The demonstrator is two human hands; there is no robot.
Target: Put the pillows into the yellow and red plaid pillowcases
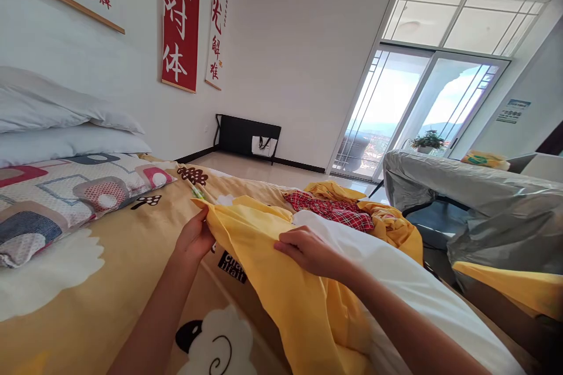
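Observation:
My left hand [194, 238] is closed on the edge of a plain yellow duvet cover [281, 281], pinching its corner just above the bed. On the same cover, to the right, rests my right hand [308, 251], its fingers curled over the fabric and gripping it. A white quilt [409, 287] lies under and beside the yellow cover, running along my right forearm. All of this sits on a yellow bed sheet [109, 269] printed with white sheep.
A patterned pillow [65, 193] and two white pillows [57, 123] lie at the left. A red checked cloth [329, 208] is bunched at the bed's far end. A grey covered chair [475, 205] stands right of the bed. A black folding table [248, 135] leans on the far wall.

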